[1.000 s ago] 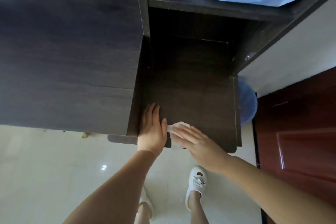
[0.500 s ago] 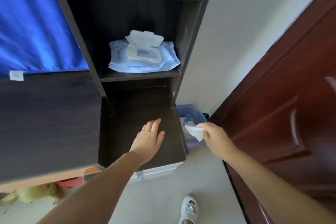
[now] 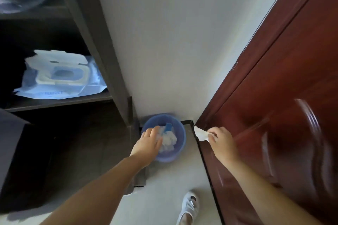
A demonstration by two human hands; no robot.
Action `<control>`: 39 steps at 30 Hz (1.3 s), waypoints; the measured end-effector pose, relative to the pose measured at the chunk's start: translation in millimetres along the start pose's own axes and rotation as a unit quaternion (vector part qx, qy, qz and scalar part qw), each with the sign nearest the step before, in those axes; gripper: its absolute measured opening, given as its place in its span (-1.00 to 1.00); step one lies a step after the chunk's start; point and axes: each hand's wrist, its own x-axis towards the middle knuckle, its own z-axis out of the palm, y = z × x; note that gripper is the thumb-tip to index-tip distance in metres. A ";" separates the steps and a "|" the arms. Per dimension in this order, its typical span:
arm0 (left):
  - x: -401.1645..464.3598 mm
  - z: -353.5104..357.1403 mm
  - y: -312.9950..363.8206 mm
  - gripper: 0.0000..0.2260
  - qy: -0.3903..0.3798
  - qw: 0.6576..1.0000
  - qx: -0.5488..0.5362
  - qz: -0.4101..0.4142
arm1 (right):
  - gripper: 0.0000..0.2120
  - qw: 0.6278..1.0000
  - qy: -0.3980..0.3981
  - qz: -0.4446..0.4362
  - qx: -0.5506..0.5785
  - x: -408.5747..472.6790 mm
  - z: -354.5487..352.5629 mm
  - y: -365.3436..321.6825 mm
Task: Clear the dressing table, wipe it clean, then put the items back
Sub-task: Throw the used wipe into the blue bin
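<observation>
Left hand (image 3: pixel 149 142) now over bin (image 3: pixel 180 144), contents blurred.

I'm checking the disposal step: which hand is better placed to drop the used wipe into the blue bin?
Right. The right hand already pinches the used wipe beside the blue bin; the left hand hovers open over the bin's near rim, holding nothing.

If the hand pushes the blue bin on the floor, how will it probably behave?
The blue bin is probably light: it looks like thin plastic and holds only crumpled tissues. On the smooth floor it would likely slide rather than tip, as it looks wide and low. The wall behind would soon stop it.
</observation>
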 end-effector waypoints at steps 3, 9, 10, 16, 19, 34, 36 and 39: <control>21.4 32.7 5.6 -0.57 -0.011 0.996 -0.023 -0.083 | -0.88 0.998 -0.051 0.013 0.041 31.0 11.5 20.6; 64.7 112.8 -21.9 -0.58 -0.020 0.988 -0.051 -0.142 | -0.76 0.986 -0.132 0.021 0.099 101.9 93.0 49.3; 71.8 131.3 -32.4 -0.58 -0.021 0.986 -0.059 -0.151 | -0.70 0.984 -0.138 0.017 0.113 111.4 116.0 54.8; 127.2 248.2 -109.9 -0.35 0.002 0.983 -0.036 -0.182 | -0.68 0.962 -0.226 0.043 0.146 162.5 283.2 110.8; 148.0 291.4 -147.1 -0.54 0.006 0.988 0.030 -0.153 | -0.68 0.956 -0.256 -0.005 0.142 173.7 355.3 132.9; 136.4 298.0 -143.7 -0.41 -0.013 0.973 0.161 -0.162 | -0.59 0.919 -0.314 0.026 0.237 171.9 333.7 125.6; 134.8 265.5 -115.6 -0.42 0.020 0.981 0.134 -0.136 | -0.60 0.926 -0.304 0.005 0.224 161.8 283.8 104.8; 117.9 201.9 -65.5 -0.51 0.094 0.984 0.105 -0.111 | -0.57 0.942 -0.295 -0.050 0.151 141.7 208.3 74.1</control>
